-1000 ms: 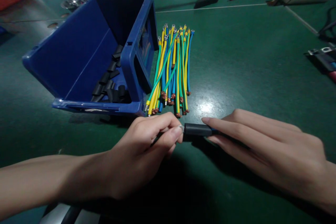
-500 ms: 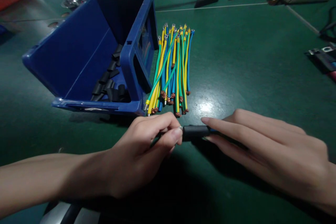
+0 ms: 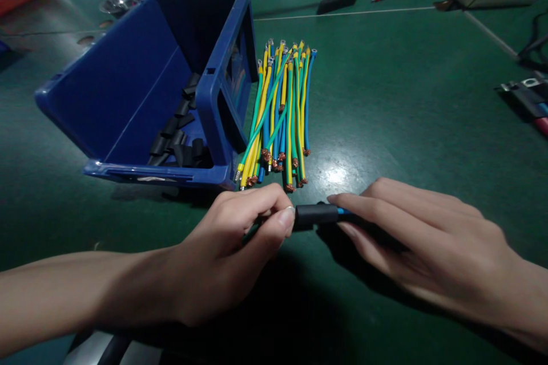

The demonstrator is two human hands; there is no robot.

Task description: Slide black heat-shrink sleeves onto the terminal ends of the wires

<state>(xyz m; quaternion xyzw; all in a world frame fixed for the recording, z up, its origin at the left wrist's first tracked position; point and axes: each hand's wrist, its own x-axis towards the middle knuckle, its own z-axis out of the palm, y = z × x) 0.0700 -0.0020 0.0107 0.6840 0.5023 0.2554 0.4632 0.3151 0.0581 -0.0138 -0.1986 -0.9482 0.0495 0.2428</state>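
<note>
My left hand point(image 3: 231, 251) pinches the metal terminal end of a wire between thumb and forefinger, just above the green mat. A black sleeve point(image 3: 314, 215) sits on that wire right beside the terminal, with a bit of blue wire point(image 3: 345, 212) showing behind it. My right hand point(image 3: 428, 245) holds the blue wire and the sleeve's rear end with stretched fingers pressed together. Just beyond my hands lies a bundle of yellow, green and blue wires point(image 3: 282, 108) with copper ends toward me.
A tilted blue plastic bin point(image 3: 141, 80) holding several black sleeve pieces point(image 3: 180, 140) stands left of the bundle. Tools and dark parts lie at the far right edge point(image 3: 528, 97) and along the back of the green mat point(image 3: 406, 85). A metal bowl point(image 3: 124, 0) sits behind the bin.
The black sleeve has slid slightly left, closing the gap to the terminal in my left fingers. My right hand has shifted a little left with it.
</note>
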